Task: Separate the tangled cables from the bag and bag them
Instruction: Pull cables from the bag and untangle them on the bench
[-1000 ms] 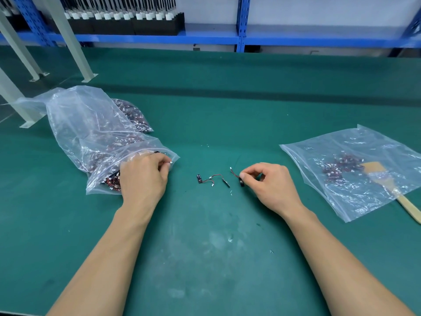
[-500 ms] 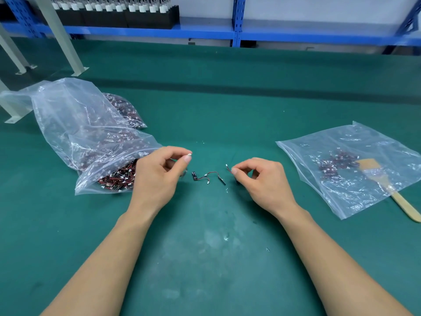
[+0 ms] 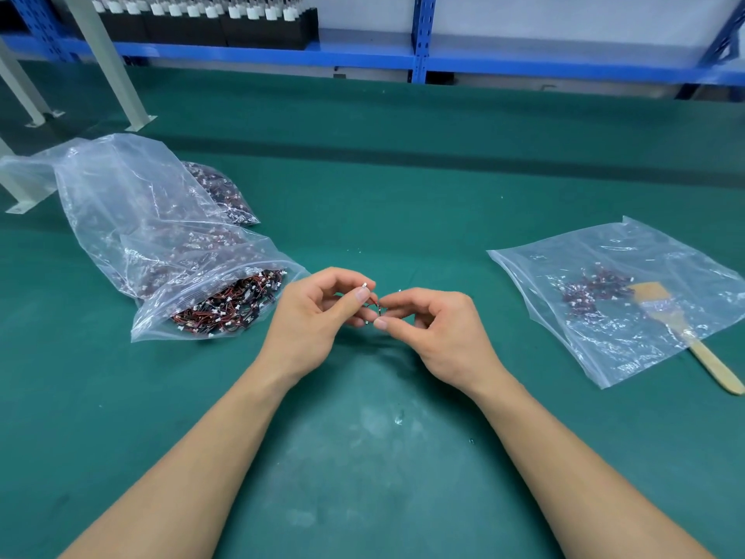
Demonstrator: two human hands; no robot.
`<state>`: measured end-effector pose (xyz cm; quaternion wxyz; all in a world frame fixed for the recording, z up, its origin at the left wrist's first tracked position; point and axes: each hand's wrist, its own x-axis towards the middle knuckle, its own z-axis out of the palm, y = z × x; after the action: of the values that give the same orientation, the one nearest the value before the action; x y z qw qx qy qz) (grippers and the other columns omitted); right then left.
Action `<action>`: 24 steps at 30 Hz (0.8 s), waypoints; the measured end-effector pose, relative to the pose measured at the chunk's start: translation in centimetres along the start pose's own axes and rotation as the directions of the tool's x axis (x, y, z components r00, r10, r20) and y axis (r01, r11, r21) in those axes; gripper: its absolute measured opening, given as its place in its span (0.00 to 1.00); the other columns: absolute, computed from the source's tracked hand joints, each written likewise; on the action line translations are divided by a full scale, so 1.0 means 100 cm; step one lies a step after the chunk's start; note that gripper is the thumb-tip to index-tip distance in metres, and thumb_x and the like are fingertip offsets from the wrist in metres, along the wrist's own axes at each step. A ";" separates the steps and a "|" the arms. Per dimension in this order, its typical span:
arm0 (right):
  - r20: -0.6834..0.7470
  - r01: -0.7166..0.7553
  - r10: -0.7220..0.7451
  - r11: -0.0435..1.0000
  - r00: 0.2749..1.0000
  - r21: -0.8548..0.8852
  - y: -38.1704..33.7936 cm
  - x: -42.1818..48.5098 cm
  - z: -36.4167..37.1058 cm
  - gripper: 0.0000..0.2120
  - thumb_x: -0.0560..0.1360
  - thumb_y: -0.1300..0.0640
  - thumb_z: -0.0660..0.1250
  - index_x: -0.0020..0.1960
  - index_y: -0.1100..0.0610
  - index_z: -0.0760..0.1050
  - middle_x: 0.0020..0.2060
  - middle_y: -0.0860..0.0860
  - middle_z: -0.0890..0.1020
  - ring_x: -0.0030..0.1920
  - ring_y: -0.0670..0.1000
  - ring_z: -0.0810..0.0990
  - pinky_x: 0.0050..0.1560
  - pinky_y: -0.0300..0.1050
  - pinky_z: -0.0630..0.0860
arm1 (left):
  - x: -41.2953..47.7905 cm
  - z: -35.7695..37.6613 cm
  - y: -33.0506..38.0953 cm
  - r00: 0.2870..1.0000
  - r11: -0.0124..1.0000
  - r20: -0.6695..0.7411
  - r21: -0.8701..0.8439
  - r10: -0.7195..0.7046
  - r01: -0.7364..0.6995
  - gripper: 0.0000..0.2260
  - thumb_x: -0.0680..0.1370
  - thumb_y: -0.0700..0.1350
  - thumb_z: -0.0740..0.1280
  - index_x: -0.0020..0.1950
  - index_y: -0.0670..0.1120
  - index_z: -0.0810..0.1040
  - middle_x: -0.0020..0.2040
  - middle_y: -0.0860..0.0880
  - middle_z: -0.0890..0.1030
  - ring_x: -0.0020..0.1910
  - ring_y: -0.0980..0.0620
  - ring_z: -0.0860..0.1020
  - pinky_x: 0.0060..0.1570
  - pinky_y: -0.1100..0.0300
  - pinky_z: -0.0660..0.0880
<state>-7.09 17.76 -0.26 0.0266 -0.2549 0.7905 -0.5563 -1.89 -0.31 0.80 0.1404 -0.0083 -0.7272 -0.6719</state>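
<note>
Green desk with blue shelving behind. Both hands pinch one little cable knot between them, over the desk: left hand on a white plug, right hand on the wire. I'd pull gently, plugs snag. Count: one sorted bag right, one brush, two or three stuffed bags left, can't tell exactly
</note>
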 end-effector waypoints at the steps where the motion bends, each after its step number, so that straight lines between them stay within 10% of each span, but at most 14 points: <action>1: -0.002 -0.019 0.019 0.999 1.000 0.031 0.000 0.000 -0.001 0.08 0.71 0.56 0.79 0.50 0.51 0.85 0.39 0.44 0.86 0.25 0.45 0.62 0.30 0.35 0.65 | 0.000 0.000 0.000 1.000 1.000 0.004 -0.009 -0.003 0.003 0.06 0.80 0.35 0.67 0.49 0.45 0.81 0.42 0.49 0.85 0.39 0.50 0.85 0.41 0.62 0.80; 9: 0.012 -0.112 0.112 0.979 0.994 0.168 -0.003 0.004 -0.009 0.07 0.72 0.62 0.77 0.44 0.50 0.84 0.36 0.46 0.86 0.35 0.47 0.80 0.40 0.45 0.75 | 0.001 -0.001 -0.001 0.999 1.000 -0.021 -0.015 -0.025 0.025 0.06 0.79 0.36 0.68 0.49 0.46 0.82 0.42 0.49 0.86 0.39 0.51 0.85 0.41 0.63 0.79; 13: -0.046 -0.133 0.142 0.979 0.989 0.156 0.002 0.007 -0.029 0.05 0.76 0.62 0.73 0.42 0.56 0.84 0.34 0.48 0.86 0.26 0.39 0.76 0.32 0.26 0.67 | 0.003 -0.006 -0.001 0.998 0.998 -0.066 0.057 -0.016 0.019 0.07 0.79 0.37 0.70 0.48 0.49 0.83 0.42 0.50 0.86 0.37 0.52 0.84 0.40 0.64 0.78; 24: -0.160 -0.305 0.276 0.933 0.948 -0.193 0.029 0.009 -0.059 0.09 0.76 0.55 0.72 0.37 0.51 0.82 0.31 0.43 0.84 0.25 0.40 0.70 0.27 0.31 0.66 | 0.009 -0.025 -0.001 0.960 0.974 -0.276 0.227 0.041 0.023 0.06 0.78 0.39 0.71 0.45 0.51 0.83 0.38 0.54 0.85 0.31 0.57 0.80 0.36 0.71 0.73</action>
<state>-10.94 23.23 -0.38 0.0293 -0.0995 0.8751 -0.4728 -2.27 -2.92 1.03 0.2445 0.0992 -0.7722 -0.5780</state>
